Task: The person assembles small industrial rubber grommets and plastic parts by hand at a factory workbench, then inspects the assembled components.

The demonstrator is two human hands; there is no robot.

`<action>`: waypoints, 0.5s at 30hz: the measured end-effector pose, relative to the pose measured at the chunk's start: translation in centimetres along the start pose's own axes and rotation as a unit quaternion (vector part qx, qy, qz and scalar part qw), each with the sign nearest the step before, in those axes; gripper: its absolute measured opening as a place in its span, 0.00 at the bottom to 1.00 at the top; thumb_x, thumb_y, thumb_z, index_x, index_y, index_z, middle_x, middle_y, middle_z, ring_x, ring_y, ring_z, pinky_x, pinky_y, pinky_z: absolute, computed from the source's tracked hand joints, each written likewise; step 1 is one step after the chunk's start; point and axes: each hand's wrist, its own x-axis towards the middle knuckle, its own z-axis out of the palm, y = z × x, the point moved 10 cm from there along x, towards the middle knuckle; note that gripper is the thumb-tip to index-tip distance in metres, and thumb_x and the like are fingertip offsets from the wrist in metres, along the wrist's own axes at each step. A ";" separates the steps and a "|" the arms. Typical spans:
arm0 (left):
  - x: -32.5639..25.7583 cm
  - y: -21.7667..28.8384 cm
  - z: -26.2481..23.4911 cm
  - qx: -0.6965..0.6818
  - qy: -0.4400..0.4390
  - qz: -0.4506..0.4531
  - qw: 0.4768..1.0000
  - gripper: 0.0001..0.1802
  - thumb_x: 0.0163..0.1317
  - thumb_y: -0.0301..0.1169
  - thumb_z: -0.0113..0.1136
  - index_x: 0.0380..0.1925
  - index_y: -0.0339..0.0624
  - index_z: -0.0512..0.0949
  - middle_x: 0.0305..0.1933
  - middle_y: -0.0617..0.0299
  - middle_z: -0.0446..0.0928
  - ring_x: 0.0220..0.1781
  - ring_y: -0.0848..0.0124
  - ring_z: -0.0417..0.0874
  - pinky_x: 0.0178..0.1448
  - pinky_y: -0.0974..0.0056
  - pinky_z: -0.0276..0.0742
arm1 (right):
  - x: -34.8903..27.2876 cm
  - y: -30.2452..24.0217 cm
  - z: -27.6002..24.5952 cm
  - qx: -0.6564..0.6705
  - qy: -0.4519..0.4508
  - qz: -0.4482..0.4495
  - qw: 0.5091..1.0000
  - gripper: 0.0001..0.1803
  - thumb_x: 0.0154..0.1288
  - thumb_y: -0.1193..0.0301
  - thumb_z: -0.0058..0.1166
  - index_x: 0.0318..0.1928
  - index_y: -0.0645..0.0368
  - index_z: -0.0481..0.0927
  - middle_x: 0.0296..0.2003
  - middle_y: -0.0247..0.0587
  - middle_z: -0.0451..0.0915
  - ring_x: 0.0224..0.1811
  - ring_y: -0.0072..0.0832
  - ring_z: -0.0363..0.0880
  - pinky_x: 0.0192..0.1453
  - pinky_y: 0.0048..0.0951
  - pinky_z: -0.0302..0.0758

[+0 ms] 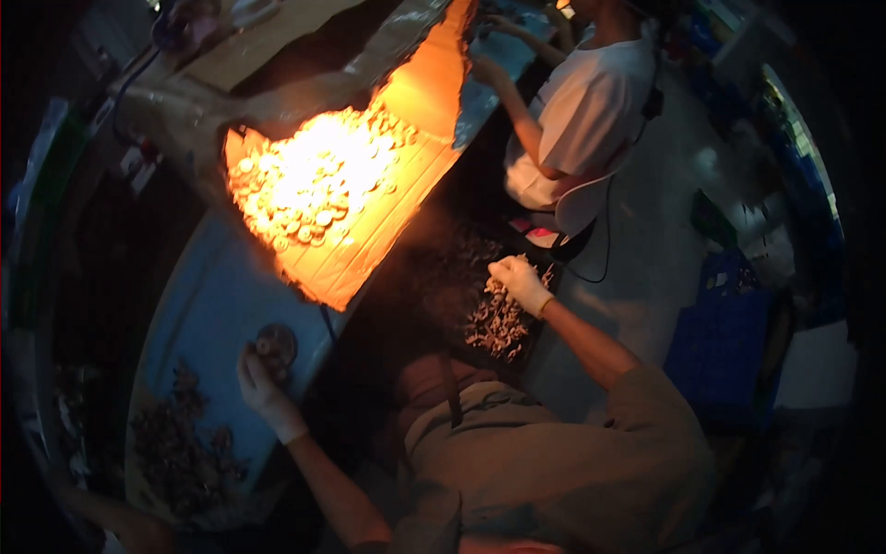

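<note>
Low at 7 o'clock in the head view, the left hand (pixel 263 386) sits gloved in white on the blue tabletop (pixel 217 295), fingers curled together around a small piece held against a dark round disc (pixel 276 343) — the disc lies just above the knuckles, touching or nearly so; I cannot tell which. Beside that hand, toward 8 o'clock, a dark heap of small parts (pixel 180 443) spreads over the table.

At 4 o'clock from centre, the right hand (pixel 519 280), also gloved, is closed into a loose fist, pinching a cluster of pale small pieces (pixel 498 319) that hang and scatter below it, off the table edge over the lap. Whether those pieces rest in a container is too dark to say.

At 12 o'clock a bright orange-lit board (pixel 369 222) carries many small round pieces (pixel 314 185), glaring under a lamp. A second person in a white shirt (pixel 586 115) works at 1 o'clock with both arms stretched to the far table — apart from this person's hands.

Judgement: the step in hand looks like sorting or fitting — the right gathers pale pieces while the left steadies one at the disc. The next move calls for bringing the right hand's load across to the table without spilling, and a firmer pinch on a single piece.
</note>
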 end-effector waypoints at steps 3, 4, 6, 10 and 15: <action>-0.1 0.7 -2.6 0.051 0.019 0.016 0.998 0.27 0.79 0.41 0.54 0.66 0.30 0.74 0.51 0.58 0.82 0.48 0.73 0.81 0.53 0.68 0.78 | -3.4 -6.4 8.5 0.148 -0.196 0.025 0.969 0.13 0.78 0.61 0.53 0.47 0.59 0.77 0.33 0.38 0.82 0.24 0.16 0.75 0.24 0.19 0.70; -0.1 0.7 -2.5 0.051 0.009 0.026 0.998 0.28 0.78 0.41 0.56 0.67 0.30 0.74 0.56 0.55 0.81 0.54 0.69 0.81 0.59 0.66 0.77 | -4.6 -7.6 11.3 0.215 -0.266 0.042 0.939 0.13 0.77 0.62 0.54 0.51 0.59 0.77 0.35 0.39 0.83 0.26 0.17 0.76 0.26 0.19 0.72; -0.5 1.9 -1.4 0.072 -0.005 0.044 0.996 0.30 0.75 0.40 0.61 0.68 0.30 0.73 0.65 0.51 0.78 0.64 0.64 0.79 0.68 0.62 0.74 | -6.3 -9.3 16.3 0.203 -0.301 0.071 0.929 0.16 0.76 0.64 0.56 0.56 0.59 0.75 0.37 0.40 0.82 0.30 0.18 0.77 0.29 0.20 0.73; -1.2 3.8 -0.2 0.184 -0.031 0.102 0.977 0.32 0.66 0.37 0.69 0.67 0.35 0.75 0.62 0.49 0.80 0.62 0.61 0.82 0.67 0.59 0.76 | -11.2 -13.6 25.1 0.161 -0.406 0.054 0.898 0.25 0.73 0.69 0.59 0.66 0.62 0.70 0.42 0.41 0.82 0.38 0.22 0.79 0.35 0.22 0.77; -0.7 2.7 0.2 0.163 -0.036 0.108 0.980 0.26 0.66 0.34 0.68 0.62 0.37 0.79 0.53 0.52 0.84 0.53 0.62 0.85 0.60 0.60 0.80 | -13.1 -20.1 33.2 -0.076 -0.296 -0.231 0.924 0.24 0.71 0.66 0.63 0.62 0.64 0.75 0.39 0.39 0.81 0.33 0.20 0.80 0.35 0.25 0.79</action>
